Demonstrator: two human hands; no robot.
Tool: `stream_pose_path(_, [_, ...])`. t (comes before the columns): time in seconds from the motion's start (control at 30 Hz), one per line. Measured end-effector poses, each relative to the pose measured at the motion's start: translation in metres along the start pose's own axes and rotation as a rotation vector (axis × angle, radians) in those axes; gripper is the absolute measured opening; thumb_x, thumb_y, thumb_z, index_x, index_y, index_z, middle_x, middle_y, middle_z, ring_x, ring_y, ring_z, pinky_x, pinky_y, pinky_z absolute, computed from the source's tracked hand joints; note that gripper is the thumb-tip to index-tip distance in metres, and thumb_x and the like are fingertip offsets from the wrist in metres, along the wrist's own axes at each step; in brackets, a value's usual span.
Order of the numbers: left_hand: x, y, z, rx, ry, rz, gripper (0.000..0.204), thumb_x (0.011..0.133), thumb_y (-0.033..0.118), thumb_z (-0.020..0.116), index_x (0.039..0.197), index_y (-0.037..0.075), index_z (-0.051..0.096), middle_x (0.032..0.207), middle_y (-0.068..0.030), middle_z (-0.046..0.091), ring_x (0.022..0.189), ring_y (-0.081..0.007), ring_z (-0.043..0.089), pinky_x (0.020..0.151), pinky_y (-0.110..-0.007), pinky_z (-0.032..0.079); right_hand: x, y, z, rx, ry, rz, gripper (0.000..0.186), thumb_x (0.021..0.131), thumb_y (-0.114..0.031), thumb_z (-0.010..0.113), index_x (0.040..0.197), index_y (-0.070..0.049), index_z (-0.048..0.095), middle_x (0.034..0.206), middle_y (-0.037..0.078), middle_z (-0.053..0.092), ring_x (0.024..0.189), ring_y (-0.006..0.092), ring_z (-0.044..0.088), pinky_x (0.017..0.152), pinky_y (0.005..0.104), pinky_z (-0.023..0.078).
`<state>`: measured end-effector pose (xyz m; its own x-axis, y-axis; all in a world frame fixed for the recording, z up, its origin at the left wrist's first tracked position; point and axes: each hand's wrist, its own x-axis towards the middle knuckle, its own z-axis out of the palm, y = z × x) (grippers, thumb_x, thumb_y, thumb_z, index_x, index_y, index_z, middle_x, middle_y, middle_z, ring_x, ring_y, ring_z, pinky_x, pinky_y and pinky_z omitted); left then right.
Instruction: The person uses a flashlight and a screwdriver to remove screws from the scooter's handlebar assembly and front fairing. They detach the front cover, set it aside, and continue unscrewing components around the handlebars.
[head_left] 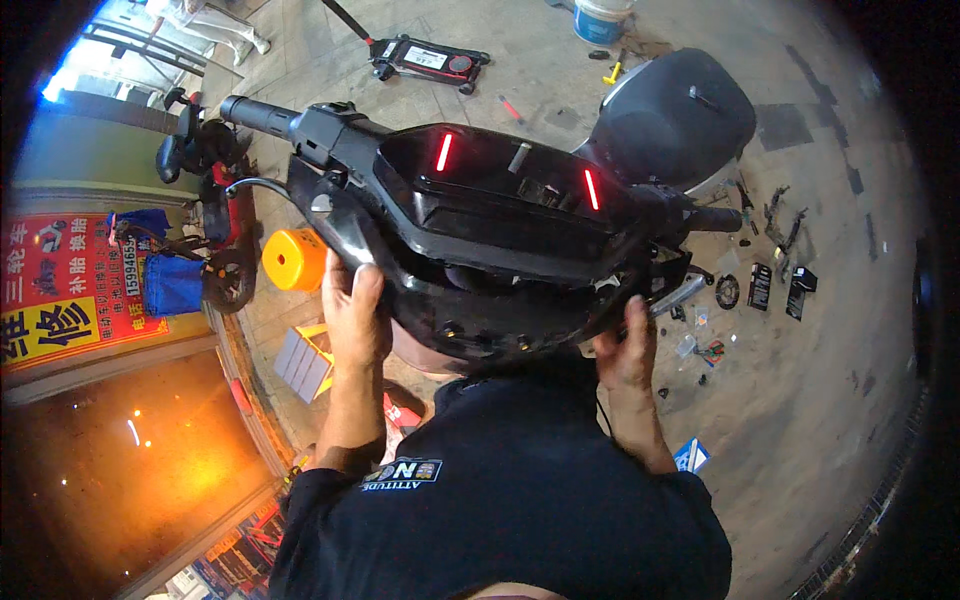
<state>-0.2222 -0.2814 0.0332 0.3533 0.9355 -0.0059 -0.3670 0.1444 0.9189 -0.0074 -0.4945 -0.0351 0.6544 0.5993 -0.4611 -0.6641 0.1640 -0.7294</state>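
Observation:
A glossy black plastic cover (460, 318) of an electric scooter's handlebar spans the space between my hands. My left hand (355, 315) is closed on its left edge, with thumb and a finger showing near the rim. On the other side my right hand (628, 350) grips the cover's lower right edge, thumb upward. The remaining fingers of both hands are hidden behind it. Just beyond sits the dashboard (500, 195) with two lit red strips, between the left handlebar grip (255, 115) and the right handlebar grip (715, 218). A silver brake lever (680, 296) lies close to my right hand.
An orange round container (293, 260) stands left of my left hand. The black scooter seat (680, 115) is behind the handlebar. Loose parts (775, 290) and tools lie on the floor at right. A trolley jack (430, 62) and a bucket (600, 20) stand farther off.

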Motion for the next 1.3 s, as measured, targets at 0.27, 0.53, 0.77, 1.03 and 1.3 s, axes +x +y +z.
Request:
stream_pose_path(0.27, [-0.019,0.018,0.014,0.037,0.105,-0.109,0.066,0.083,0.022,0.076,0.138,0.001,0.046,0.125,-0.0112,0.059,0.115,-0.0231,0.058,0.104,-0.04,0.045,-0.027,0.001,-0.023,-0.205,-0.112,-0.065,0.023,0.096,-0.031,0.061,0.101,-0.008,0.059,0.065,-0.005,0.045,0.05,0.0068,0.037,0.046,0.0235,0.025])
stream_pose_path(0.53, [-0.007,0.032,0.005,0.155,0.038,-0.129,0.073,0.083,0.031,0.075,0.14,0.0,0.044,0.125,-0.0127,0.059,0.11,-0.0234,0.061,0.094,-0.036,0.051,-0.045,0.009,-0.039,-0.605,-0.093,-0.206,0.033,0.094,-0.023,0.064,0.119,-0.002,0.057,0.086,0.002,0.051,0.065,0.01,0.047,0.054,0.0242,0.038])
stream_pose_path(0.77, [-0.017,0.059,-0.003,0.246,0.129,-0.165,0.079,0.079,0.044,0.076,0.137,0.001,0.046,0.119,-0.0127,0.061,0.107,-0.0242,0.062,0.092,-0.036,0.052,-0.061,-0.022,-0.009,-0.529,-0.623,-0.191,0.043,0.094,-0.027,0.061,0.126,0.001,0.055,0.128,0.019,0.058,0.11,0.0223,0.058,0.096,0.0338,0.046])
stream_pose_path(1.03, [-0.079,0.056,-0.064,0.056,0.186,-0.134,0.076,0.075,0.033,0.073,0.137,-0.003,0.046,0.128,-0.0179,0.059,0.121,-0.0296,0.058,0.106,-0.041,0.044,-0.064,-0.027,0.006,-0.669,-0.87,-0.511,0.041,0.083,-0.025,0.075,0.114,0.0,0.065,0.123,0.021,0.064,0.111,0.031,0.065,0.092,0.0394,0.052])
stream_pose_path(1.3, [-0.163,0.063,-0.181,-0.242,0.516,0.025,0.075,0.077,0.042,0.062,0.139,0.001,0.05,0.139,-0.0195,0.055,0.134,-0.0342,0.047,0.113,-0.051,0.035,-0.037,0.012,-0.004,-0.874,-1.094,-0.428,0.031,0.095,-0.014,0.051,0.116,0.003,0.066,0.126,0.022,0.064,0.119,0.0337,0.062,0.102,0.041,0.047])
